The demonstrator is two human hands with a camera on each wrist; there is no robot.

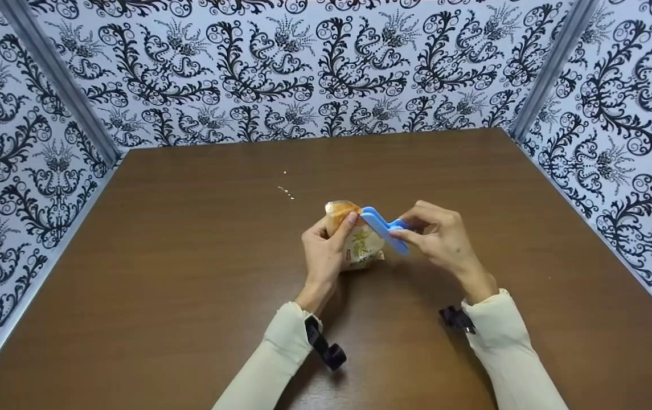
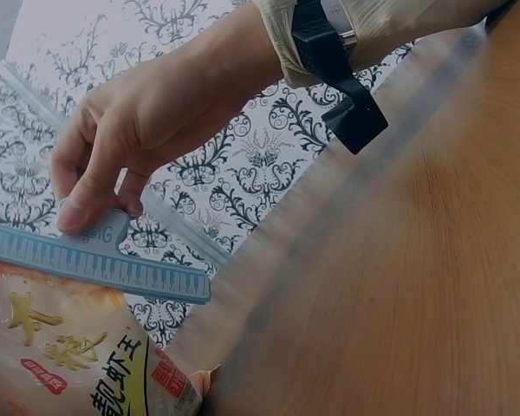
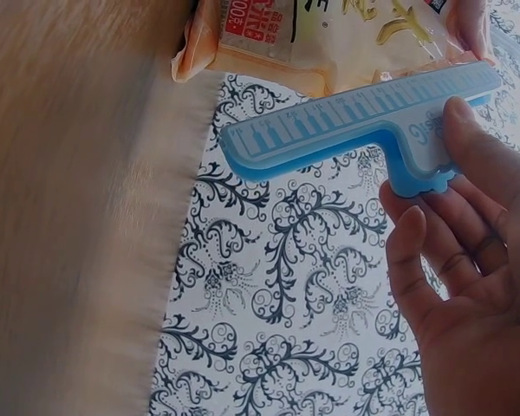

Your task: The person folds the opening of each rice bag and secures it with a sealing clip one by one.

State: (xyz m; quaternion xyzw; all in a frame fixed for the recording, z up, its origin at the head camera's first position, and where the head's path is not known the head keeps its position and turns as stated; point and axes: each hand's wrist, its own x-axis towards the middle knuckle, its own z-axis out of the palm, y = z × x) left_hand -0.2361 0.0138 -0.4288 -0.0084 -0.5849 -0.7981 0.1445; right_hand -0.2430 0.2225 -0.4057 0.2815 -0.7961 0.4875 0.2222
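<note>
A plastic food bag (image 1: 363, 245) with an orange top and printed characters stands on the table, and my left hand (image 1: 324, 250) grips its upper edge, thumb on the near face. My right hand (image 1: 439, 236) pinches the tab of a blue bag clip (image 1: 384, 229) between thumb and fingers. In the left wrist view the long clip (image 2: 95, 264), printed with piano keys, lies along the top of the bag (image 2: 61, 347). The right wrist view has the clip (image 3: 355, 117) beside the bag's edge, thumb pressing its tab. Whether the clip has closed on the bag I cannot tell.
Several small pale crumbs (image 1: 287, 192) lie on the brown wooden table (image 1: 189, 256) beyond the bag. Patterned black-and-white walls (image 1: 303, 68) enclose the table at the back and sides. Black camera mounts (image 1: 326, 344) are strapped to both wrists.
</note>
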